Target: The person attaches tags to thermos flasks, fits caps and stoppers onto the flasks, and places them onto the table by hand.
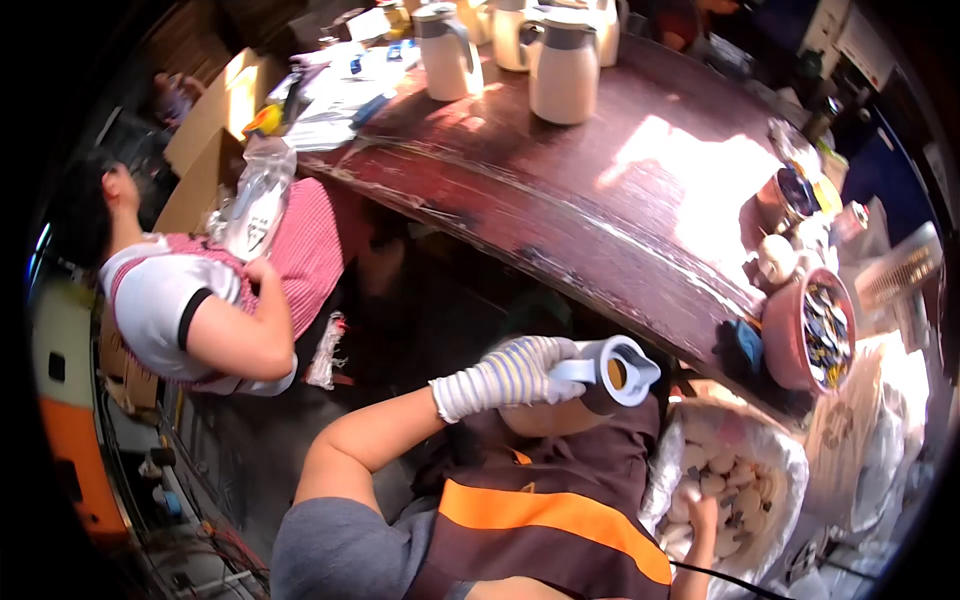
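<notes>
My left hand (510, 378), in a striped knit glove, is closed round the handle of a jug with a light blue rim (625, 370). The jug is tilted over my lap, its open top facing up and right, with something amber showing inside. At the lower right, my right hand (702, 508) reaches into a plastic-lined bin (790, 460) of pale rounded pieces (745, 500). Its fingers are among the pieces and too unclear to tell whether they grip one.
A worn dark red table (480, 190) carries several beige jugs (563, 75), papers (340, 95) and a pink bucket of small parts (785, 335). On the left, a person in a checked apron (310, 245) holds a plastic bag (258, 205). Cardboard (205, 150) stands behind.
</notes>
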### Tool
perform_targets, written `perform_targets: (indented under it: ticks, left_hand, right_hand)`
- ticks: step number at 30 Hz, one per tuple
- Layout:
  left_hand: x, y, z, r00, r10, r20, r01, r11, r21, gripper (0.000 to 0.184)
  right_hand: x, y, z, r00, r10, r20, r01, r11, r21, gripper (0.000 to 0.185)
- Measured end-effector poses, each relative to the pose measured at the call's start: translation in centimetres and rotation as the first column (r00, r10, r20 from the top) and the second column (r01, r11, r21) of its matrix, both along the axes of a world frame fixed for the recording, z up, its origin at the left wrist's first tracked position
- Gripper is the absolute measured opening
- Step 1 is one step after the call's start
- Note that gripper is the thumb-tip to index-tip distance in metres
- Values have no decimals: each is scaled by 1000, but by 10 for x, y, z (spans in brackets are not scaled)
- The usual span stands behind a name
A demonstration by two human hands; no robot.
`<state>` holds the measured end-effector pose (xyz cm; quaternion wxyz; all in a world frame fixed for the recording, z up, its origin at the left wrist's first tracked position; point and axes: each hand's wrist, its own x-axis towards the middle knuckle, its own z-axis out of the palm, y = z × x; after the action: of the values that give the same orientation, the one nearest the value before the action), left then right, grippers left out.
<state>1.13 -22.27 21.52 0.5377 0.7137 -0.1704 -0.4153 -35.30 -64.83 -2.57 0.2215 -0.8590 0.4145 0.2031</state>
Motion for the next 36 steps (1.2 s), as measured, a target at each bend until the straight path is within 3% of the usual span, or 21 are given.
perform_targets:
  ticks: [1, 2, 3, 4, 6, 7, 8, 9, 12, 14, 16, 17, 19, 21, 26, 28, 29, 31, 33, 34, 36]
  left_hand:
    - [1, -3, -8, 1000, 9, -18, -9, 1000, -17, 31]
    - [0, -7, -17, 999, 7, -46, -8, 999, -33, 30]
    - [-3, -13, -11, 994, 28, -105, -41, 992, -118, 31]
    - [-5, -19, -23, 999, 13, -43, -19, 989, -145, 34]
    - [-7, -29, -4, 986, -40, -163, 46, 998, 33, 39]
    - [-12, -31, -13, 993, -60, -104, 61, 998, 2, 43]
    - [-15, -33, -8, 995, -101, -8, 101, 995, 23, 43]
    - [-20, -31, -11, 996, -76, -47, 75, 997, -23, 44]
    - [-28, -21, -23, 999, -22, -33, 20, 998, -68, 44]
    - [-31, -17, -24, 1000, 4, 8, -4, 998, -69, 43]
    - [-32, -19, -16, 991, -106, 84, 99, 992, 77, 41]
    - [-30, -21, 4, 973, -177, 150, 149, 972, 180, 39]
    - [-30, -19, 1, 972, -162, 173, 134, 977, 164, 38]
    - [-27, -13, -3, 981, -129, 146, 117, 989, 91, 39]
    - [-3, 2, -13, 990, -141, -31, 137, 986, -97, 44]
    - [11, 4, -26, 981, -177, 84, 180, 983, -37, 46]
    - [19, 0, -40, 971, -167, 171, 186, 977, -105, 45]
    - [25, -15, -63, 994, -37, 107, 46, 995, -90, 33]
    - [25, -29, -81, 996, 77, 34, -72, 989, -127, 23]
    - [25, -31, -75, 999, 43, 17, -42, 996, -83, 24]
    - [19, -29, -63, 979, -22, 204, 2, 995, 98, 25]
  right_hand:
    - [40, 29, 65, 946, -320, 51, 278, 882, 382, 44]
    - [60, 43, 96, 877, -408, 253, 194, 783, 591, 42]
    - [78, 49, 112, 812, -376, 446, 19, 781, 625, 48]
    - [113, 80, 156, 677, -387, 626, -123, 779, 615, 52]
    - [163, 120, 200, 512, -366, 777, -227, 815, 534, 57]
    - [181, 133, 195, 464, -168, 870, -216, 931, 295, 60]
    - [204, 151, 205, 360, 94, 928, -316, 948, 27, 62]
    - [220, 164, 209, 344, 319, 883, -408, 898, -166, 61]
    - [238, 193, 217, 385, 518, 764, -550, 793, -260, 70]
    - [244, 190, 224, 416, 494, 763, -588, 787, -189, 74]
    - [250, 190, 226, 487, 427, 762, -595, 801, -69, 81]
    - [254, 193, 226, 497, 435, 751, -589, 804, -76, 81]
    - [260, 198, 225, 493, 448, 746, -593, 800, -88, 82]
    - [261, 197, 221, 390, 561, 730, -640, 735, -223, 81]
    - [264, 191, 212, 126, 554, 823, -799, 549, -247, 74]
    - [264, 193, 214, 62, 543, 837, -839, 483, -252, 69]
    - [265, 196, 217, 4, 538, 843, -863, 428, -269, 68]
    - [265, 204, 225, -85, 550, 831, -880, 349, -322, 64]
    - [263, 207, 230, -70, 610, 790, -851, 376, -366, 62]
    - [262, 208, 231, -56, 640, 766, -812, 417, -408, 62]
    - [257, 205, 227, 30, 700, 714, -735, 499, -459, 65]
